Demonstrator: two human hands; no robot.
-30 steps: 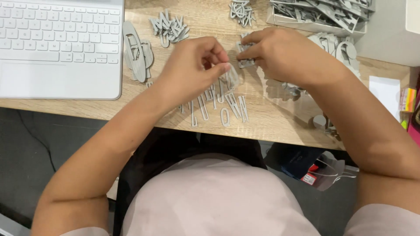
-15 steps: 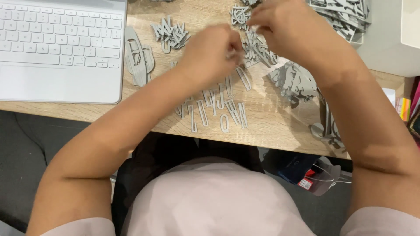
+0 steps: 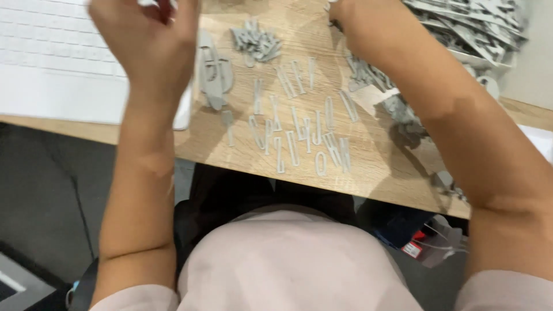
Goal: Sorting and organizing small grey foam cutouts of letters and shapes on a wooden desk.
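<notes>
A light wood-grain surface [image 3: 380, 173] carried everything. A white keyboard [image 3: 52, 75] lay at its left end, and flat grey letter cut-outs [image 3: 299, 132] sat spread in loose rows near the front edge. A small grey heap [image 3: 256, 41] lay behind them, a curved grey piece [image 3: 214, 72] just beside the keyboard, and stacked grey sheets [image 3: 472, 26] filled the far right corner.

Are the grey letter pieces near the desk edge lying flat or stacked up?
Flat: the grey letter pieces lie spread singly in rows on the wooden desk, wood showing between them.
</notes>
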